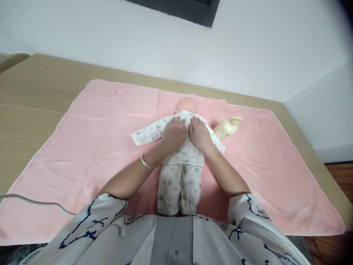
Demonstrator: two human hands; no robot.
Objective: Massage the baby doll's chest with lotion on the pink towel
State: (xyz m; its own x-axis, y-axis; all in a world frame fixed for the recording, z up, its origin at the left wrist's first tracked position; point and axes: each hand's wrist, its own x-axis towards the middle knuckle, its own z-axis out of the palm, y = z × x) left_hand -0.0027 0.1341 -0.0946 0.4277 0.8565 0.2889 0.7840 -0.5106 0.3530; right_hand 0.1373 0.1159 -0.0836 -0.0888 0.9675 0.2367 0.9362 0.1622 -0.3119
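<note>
A baby doll (pixel 186 105) lies on its back on a pink towel (pixel 91 140), head toward the wall. It wears a white printed top (pixel 149 133) and matching trousers (pixel 179 187). My left hand (pixel 173 133) rests on the doll's chest with fingers curled at the top's front edge. My right hand (pixel 199 134) lies right beside it, fingers also bent onto the fabric near the collar. Both hands press or pinch the top's front. A silver bangle (pixel 147 163) circles my left wrist.
A cream pump bottle (pixel 227 127) lies on the towel just right of the doll's shoulder. The towel covers a wooden table (pixel 27 95) set against a white wall. A grey cable (pixel 33 201) crosses the towel's near left corner.
</note>
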